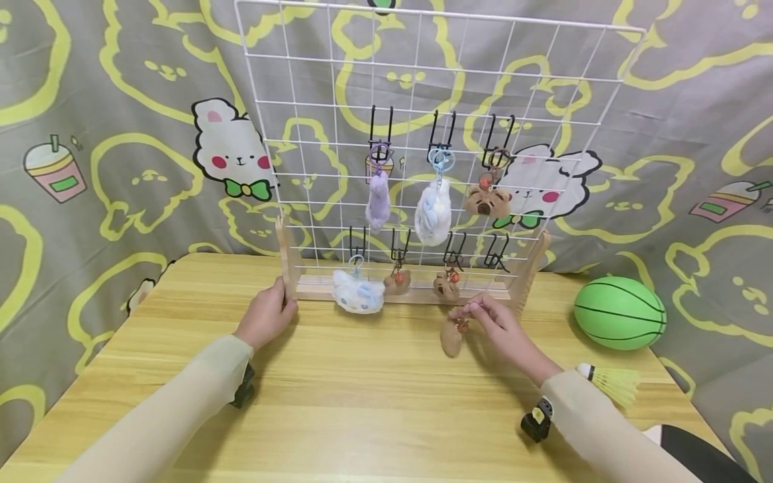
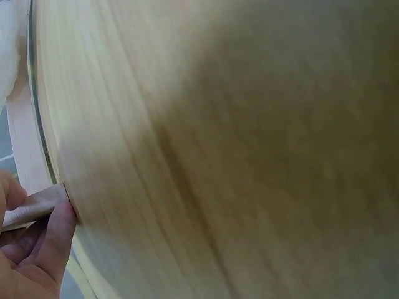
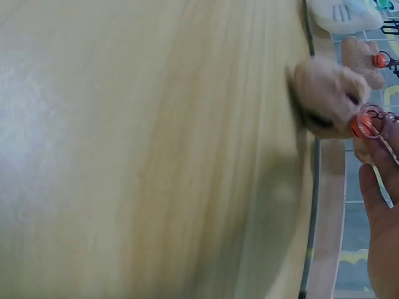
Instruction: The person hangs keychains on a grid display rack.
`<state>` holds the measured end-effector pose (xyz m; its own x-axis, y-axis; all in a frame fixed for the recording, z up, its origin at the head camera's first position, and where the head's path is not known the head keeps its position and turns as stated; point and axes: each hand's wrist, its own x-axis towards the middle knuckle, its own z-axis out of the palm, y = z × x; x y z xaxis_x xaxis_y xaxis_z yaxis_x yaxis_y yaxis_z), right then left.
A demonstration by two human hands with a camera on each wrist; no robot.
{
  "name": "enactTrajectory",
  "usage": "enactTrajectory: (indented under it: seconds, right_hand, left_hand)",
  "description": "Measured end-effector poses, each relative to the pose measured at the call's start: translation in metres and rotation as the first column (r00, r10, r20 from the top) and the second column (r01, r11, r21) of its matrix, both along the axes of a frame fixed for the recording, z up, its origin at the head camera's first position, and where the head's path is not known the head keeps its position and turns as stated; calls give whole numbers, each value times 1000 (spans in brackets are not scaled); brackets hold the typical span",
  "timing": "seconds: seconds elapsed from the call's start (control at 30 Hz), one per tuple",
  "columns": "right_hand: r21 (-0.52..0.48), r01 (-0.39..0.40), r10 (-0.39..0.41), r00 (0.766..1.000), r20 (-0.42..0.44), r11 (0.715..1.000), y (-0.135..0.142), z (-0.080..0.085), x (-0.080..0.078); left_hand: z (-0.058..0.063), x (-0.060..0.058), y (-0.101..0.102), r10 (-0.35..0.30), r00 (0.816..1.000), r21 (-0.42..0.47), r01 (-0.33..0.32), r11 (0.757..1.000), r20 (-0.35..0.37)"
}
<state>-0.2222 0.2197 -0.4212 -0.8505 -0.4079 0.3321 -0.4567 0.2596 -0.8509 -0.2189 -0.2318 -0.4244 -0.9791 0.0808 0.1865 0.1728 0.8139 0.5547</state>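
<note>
My left hand (image 1: 266, 314) grips the left wooden upright (image 1: 290, 265) of a white wire grid rack (image 1: 263, 100); the left wrist view has fingers and thumb around the wood piece (image 2: 38, 204). The right hand (image 1: 500, 330) pinches the ring of a brown plush keychain (image 1: 451, 337) with an orange bead (image 3: 361, 124). That plush dangles low in front of the rack's base. Just behind it a brown bear keychain (image 1: 447, 286) hangs from a hook in the lower row. A black hook (image 1: 496, 253) stands at that row's right end.
Purple (image 1: 378, 201), white-blue (image 1: 433, 213) and brown bear (image 1: 488, 201) plush keychains hang in the upper row. Below hang a white plush (image 1: 358, 292) and another brown one (image 1: 397, 280). A green ball (image 1: 620, 313) and yellow shuttlecock (image 1: 612, 384) lie at the right.
</note>
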Motion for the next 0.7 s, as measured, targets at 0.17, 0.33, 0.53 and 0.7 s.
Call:
enactTrajectory:
  seconds: [0.17,0.33,0.53,0.7]
  right_hand:
    - [-15,-6,6,1000,-11,1000,3,3,2]
    - [-18,5,-6,999,-34,1000,6,6,4]
    - [-37,76,-79,994,-70,996,10,12,9]
    - [-90,162,-172,979,-113,983,14,17,10]
  left_hand:
    - [-1,0,1,0,1000,-2,0,1000,8]
    - [-1,1,1,-2,1000,1,2,1000,6]
    - [0,0,1,-9,1000,-2,9,1000,-6]
    - [1,0,0,-11,1000,-2,11,1000,-19]
